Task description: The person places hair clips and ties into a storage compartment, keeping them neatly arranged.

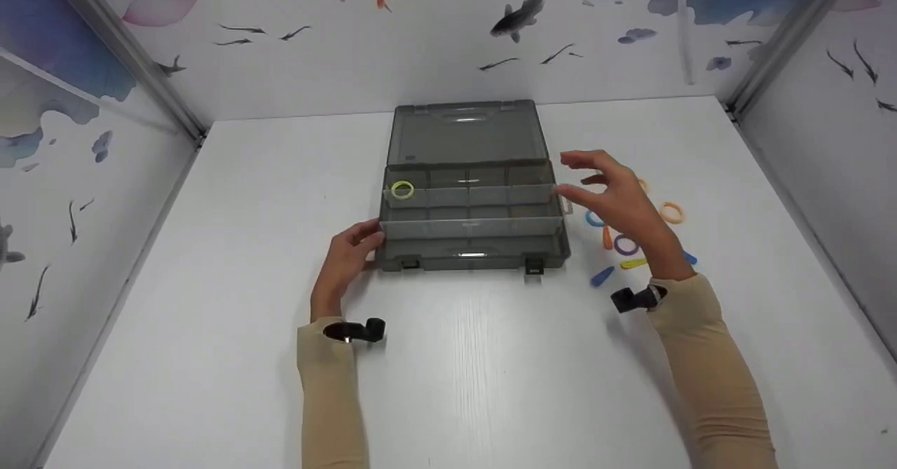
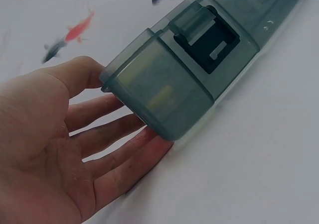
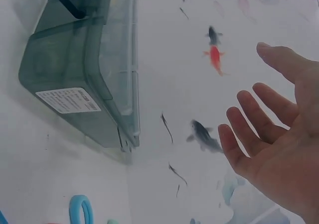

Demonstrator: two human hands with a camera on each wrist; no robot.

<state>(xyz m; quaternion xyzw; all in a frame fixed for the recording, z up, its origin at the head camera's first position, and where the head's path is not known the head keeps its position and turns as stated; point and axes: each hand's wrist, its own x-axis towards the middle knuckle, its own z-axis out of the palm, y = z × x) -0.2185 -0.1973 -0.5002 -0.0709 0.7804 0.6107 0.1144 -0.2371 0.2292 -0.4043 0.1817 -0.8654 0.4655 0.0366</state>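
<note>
A grey see-through compartment box (image 1: 469,246) stands on the table with its lid (image 1: 466,136) folded back. Inside, a yellow ring-shaped band (image 1: 402,189) is in the back left part. My left hand (image 1: 345,257) rests against the box's left side; in the left wrist view its thumb touches the upper rim and its fingers lie along the side wall, some tips hidden. Just off the right side, my right hand (image 1: 617,195) is raised with thumb and fingers spread apart and holds nothing. The right wrist view shows that bare palm beside the box (image 3: 55,67).
Right of the box, partly under the right hand, lie blue, purple (image 1: 626,245) and orange bands (image 1: 671,212), plus small blue (image 1: 602,276), yellow (image 1: 633,263) and orange clip-like pieces (image 1: 607,238). Fish-patterned panels (image 1: 448,41) enclose the white table (image 1: 462,385) behind and at both sides.
</note>
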